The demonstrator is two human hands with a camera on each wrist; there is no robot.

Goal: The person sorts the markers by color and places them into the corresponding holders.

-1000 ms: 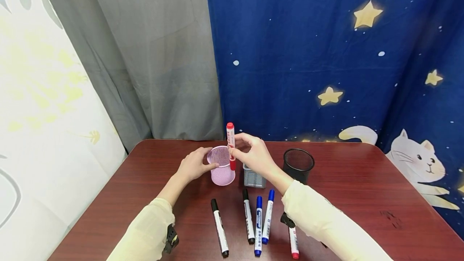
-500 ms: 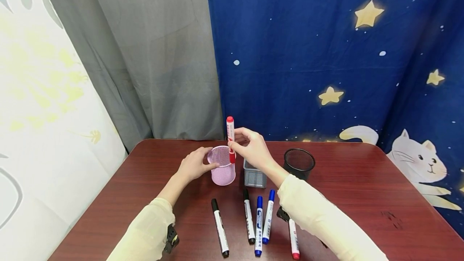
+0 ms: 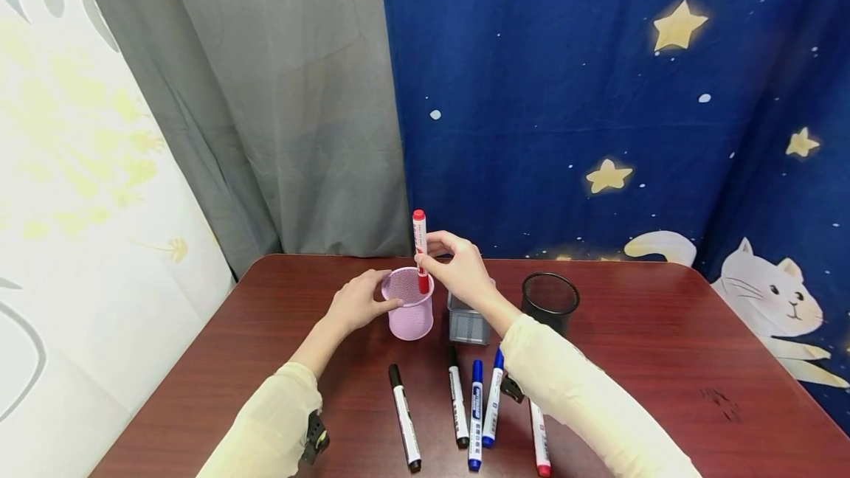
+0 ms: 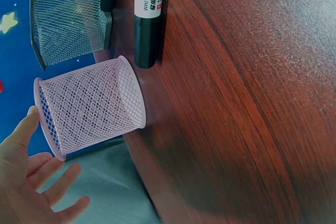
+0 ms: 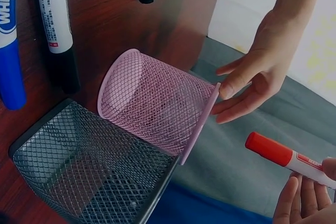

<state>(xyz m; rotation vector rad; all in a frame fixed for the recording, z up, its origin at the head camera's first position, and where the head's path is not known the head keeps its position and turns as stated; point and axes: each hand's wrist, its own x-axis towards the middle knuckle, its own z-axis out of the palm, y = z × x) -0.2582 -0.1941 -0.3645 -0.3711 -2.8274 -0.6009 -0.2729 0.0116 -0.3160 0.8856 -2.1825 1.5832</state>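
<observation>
A pink mesh pen holder (image 3: 412, 321) stands upright near the back of the table. My left hand (image 3: 357, 301) grips its rim; the thumb touches the rim in the left wrist view, with the fingers round the far side. My right hand (image 3: 460, 268) pinches a red whiteboard marker (image 3: 420, 242) between thumb and fingers. Held nearly upright, the marker points its red cap (image 5: 269, 149) down at the holder's mouth. From the right wrist view, that cap is still apart from the rim. Beside the pink holder is a grey mesh pen holder (image 3: 468, 327), partly behind my right hand.
A round black mesh pen holder (image 3: 550, 299) stands to the right. Nearer me lie a black marker (image 3: 405, 419), another black marker (image 3: 457, 400), a blue marker (image 3: 476, 415), a second blue marker (image 3: 493, 404) and a red-ended marker (image 3: 539, 441). Curtains hang behind the table (image 3: 664, 360).
My right hand has risen slightly and shifted left, bringing the red marker from the pink holder's right side to over its mouth. The left hand keeps its grip on the rim.
</observation>
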